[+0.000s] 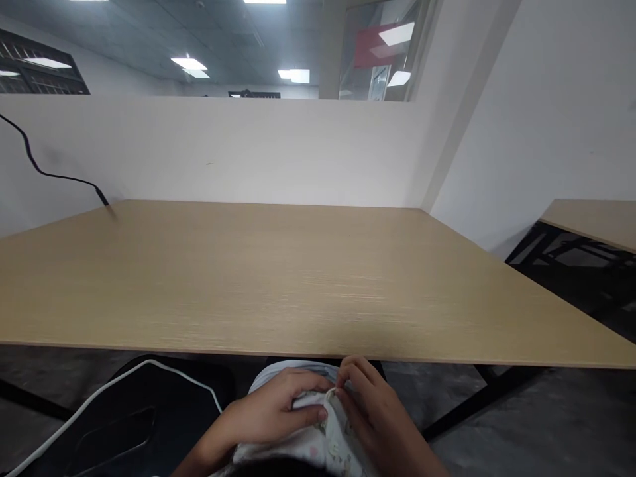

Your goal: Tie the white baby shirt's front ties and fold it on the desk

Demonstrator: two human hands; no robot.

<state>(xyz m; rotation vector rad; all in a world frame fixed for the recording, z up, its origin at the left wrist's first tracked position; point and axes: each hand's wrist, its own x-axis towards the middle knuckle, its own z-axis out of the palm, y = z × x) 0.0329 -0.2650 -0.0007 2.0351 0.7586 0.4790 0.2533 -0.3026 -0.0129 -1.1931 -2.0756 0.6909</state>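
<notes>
Below the desk's front edge, in my lap, lies a pale garment (338, 442) with a small coloured print. My left hand (272, 405) rests on the cloth from the left, its thumb and index finger closed around a fold of it. From the right, my right hand (373, 405) pinches the garment's light edging near the left fingertips. The two hands almost meet over this edge. Exactly what sits between the right fingertips is too small to make out beyond the cloth.
A wooden desk (273, 271) spreads ahead, up to a white partition (278, 146). A black cable (64, 176) hangs at the left. Below left, a white cord (94, 397) crosses a black chair or bag-like shape (119, 430). Another desk (596, 217) stands at the right.
</notes>
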